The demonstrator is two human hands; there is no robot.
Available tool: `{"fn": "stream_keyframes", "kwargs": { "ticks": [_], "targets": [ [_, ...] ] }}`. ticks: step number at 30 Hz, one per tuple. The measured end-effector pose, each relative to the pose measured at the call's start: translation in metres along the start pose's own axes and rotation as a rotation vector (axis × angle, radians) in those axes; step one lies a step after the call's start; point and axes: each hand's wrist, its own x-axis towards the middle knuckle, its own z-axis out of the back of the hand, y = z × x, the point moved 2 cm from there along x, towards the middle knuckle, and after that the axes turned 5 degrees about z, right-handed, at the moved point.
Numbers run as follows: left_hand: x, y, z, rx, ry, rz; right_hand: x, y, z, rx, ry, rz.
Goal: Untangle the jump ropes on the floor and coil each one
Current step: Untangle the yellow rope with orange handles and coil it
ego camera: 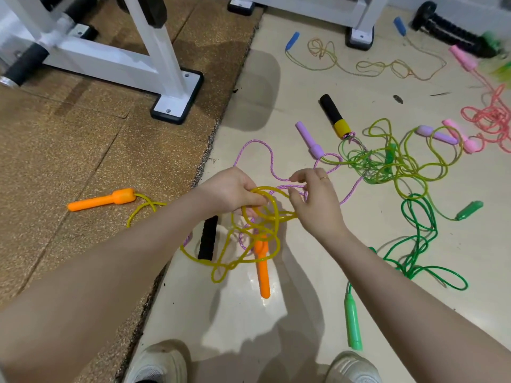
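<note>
We hold the yellow rope (258, 214) above the floor (290, 313) so its loops hang free: our left hand (231, 190) keeps a closed grip on the coils, while our right hand (315, 201) pinches a strand crossed by the purple rope (269, 154).

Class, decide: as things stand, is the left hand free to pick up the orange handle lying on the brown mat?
Probably not yet: the left hand grips the yellow rope tangle; the orange handle itself lies unobstructed.
</note>
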Motion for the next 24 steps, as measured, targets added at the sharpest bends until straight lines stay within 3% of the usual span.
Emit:
{"fn": "stream_keyframes", "kwargs": {
  "ticks": [1,5,8,12,15,19,24],
  "targets": [
    [0.0,0.0,-0.001,-0.039,0.029,0.037,-0.001,0.007,-0.001,0.045,0.006,0.034],
    [-0.003,0.0,0.002,-0.109,0.139,0.081,-0.002,0.026,-0.008,0.153,0.315,0.035],
    [-0.005,0.007,0.015,-0.257,0.183,0.13,0.003,0.022,0.0,0.405,0.316,-0.05],
    [0.001,0.031,0.043,-0.744,-0.081,0.142,0.01,-0.001,0.023,1.262,0.156,-0.461],
    [0.006,0.061,0.057,-1.226,-0.284,0.084,0.007,-0.017,0.037,1.692,0.114,-0.544],
    [0.005,0.09,0.068,-1.412,-0.592,0.055,0.003,-0.037,0.045,1.896,0.0,-0.46],
    [0.005,0.104,0.078,-1.517,-0.857,0.018,0.008,-0.055,0.057,1.831,-0.404,-0.462]
  ]
}}
